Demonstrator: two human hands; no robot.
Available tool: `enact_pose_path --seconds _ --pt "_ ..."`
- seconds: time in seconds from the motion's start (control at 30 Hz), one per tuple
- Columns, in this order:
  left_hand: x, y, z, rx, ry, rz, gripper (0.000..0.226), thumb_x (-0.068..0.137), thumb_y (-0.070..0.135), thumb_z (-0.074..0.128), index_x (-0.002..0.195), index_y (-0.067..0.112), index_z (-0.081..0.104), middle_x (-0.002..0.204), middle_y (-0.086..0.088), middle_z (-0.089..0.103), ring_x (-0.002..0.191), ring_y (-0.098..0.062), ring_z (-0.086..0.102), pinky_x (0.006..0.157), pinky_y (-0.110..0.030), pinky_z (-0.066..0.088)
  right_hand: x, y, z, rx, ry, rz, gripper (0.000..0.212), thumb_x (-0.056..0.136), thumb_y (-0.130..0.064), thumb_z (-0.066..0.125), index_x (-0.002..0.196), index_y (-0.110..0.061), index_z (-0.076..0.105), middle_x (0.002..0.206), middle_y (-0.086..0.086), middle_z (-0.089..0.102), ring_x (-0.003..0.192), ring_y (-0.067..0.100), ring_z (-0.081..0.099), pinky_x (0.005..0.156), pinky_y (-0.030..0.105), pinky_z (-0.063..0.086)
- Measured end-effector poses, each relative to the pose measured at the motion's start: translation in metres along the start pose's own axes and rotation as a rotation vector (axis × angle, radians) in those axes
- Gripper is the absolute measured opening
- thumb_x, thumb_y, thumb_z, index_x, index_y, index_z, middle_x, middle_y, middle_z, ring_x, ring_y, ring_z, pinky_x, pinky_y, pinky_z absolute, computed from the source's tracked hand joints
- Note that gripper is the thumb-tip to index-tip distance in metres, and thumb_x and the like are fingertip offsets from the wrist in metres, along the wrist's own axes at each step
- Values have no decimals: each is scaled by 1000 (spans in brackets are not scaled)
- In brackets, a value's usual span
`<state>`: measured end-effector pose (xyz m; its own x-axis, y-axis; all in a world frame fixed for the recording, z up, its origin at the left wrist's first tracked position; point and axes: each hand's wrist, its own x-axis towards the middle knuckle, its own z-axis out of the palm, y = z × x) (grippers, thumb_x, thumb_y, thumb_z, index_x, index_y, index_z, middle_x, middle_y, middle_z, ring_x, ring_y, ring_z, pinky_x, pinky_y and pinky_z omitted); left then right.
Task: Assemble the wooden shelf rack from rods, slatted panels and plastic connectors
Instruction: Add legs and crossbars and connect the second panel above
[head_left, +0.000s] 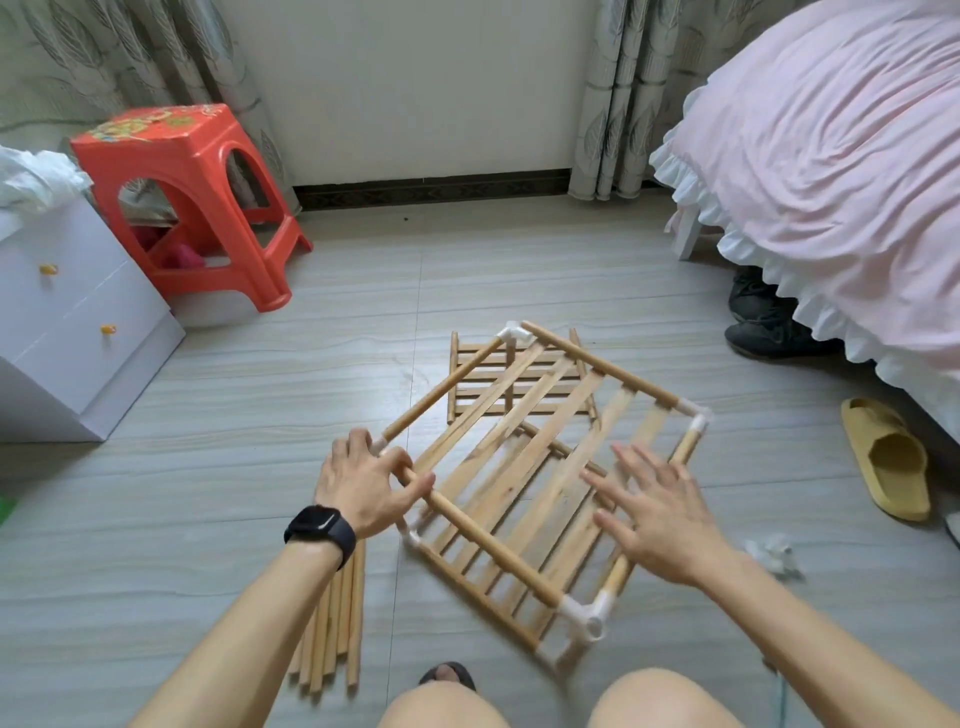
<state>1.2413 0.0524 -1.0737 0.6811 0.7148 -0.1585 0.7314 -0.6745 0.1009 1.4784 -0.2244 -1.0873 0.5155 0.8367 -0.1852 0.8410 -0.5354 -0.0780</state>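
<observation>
A white two-drawer cabinet (72, 332) stands far left of the half-built wooden rack frame (519, 467), with a red plastic stool (208, 171) beyond the frame's left corner. A bundle of loose wooden rods (337, 623) lies on the floor just left of the frame's near end. The left hand (363, 486) curls around the frame's near rod beside a corner. The frame, slats set between rods joined by white plastic corner connectors (587, 616), tilts above a spare slatted panel (478, 347) lying flat behind it. The right hand (660, 512) spreads straight fingers over the frame's right side, gripping nothing. A yellow slipper (888, 457) lies right of the frame.
</observation>
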Motion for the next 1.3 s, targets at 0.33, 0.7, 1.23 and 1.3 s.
enact_pose_path --seconds 0.33,0.7,1.23,1.3 --pt "-99 7 16 -53 -239 276 65 77 89 36 123 47 55 124 8 43 106 -9 50 90 -31 50 -21 -35 -10 190 280 2 60 92 -60 45 137 -22 54 142 3 51 137 23 38 111 47 35" --pt "-104 9 23 -246 -227 188 38 94 57 54 126 36 54 103 11 56 89 -8 54 81 -33 53 -14 -77 39 9 387 -376 56 93 -69 33 73 -24 61 83 -7 63 97 20 52 74 37 47" --pt "-95 13 54 -209 24 163 59 90 67 19 132 40 49 85 11 35 63 -10 46 50 -20 44 -7 -72 42 35 391 -299 55 88 -73 39 70 -27 63 85 -9 62 103 22 52 79 40 45" --pt "-96 19 54 -219 31 145 60 89 66 19 132 37 50 84 11 33 61 -8 42 50 -17 38 -7 -75 43 28 362 -282 54 89 -73 38 71 -28 61 86 -8 61 105 22 51 79 40 44"
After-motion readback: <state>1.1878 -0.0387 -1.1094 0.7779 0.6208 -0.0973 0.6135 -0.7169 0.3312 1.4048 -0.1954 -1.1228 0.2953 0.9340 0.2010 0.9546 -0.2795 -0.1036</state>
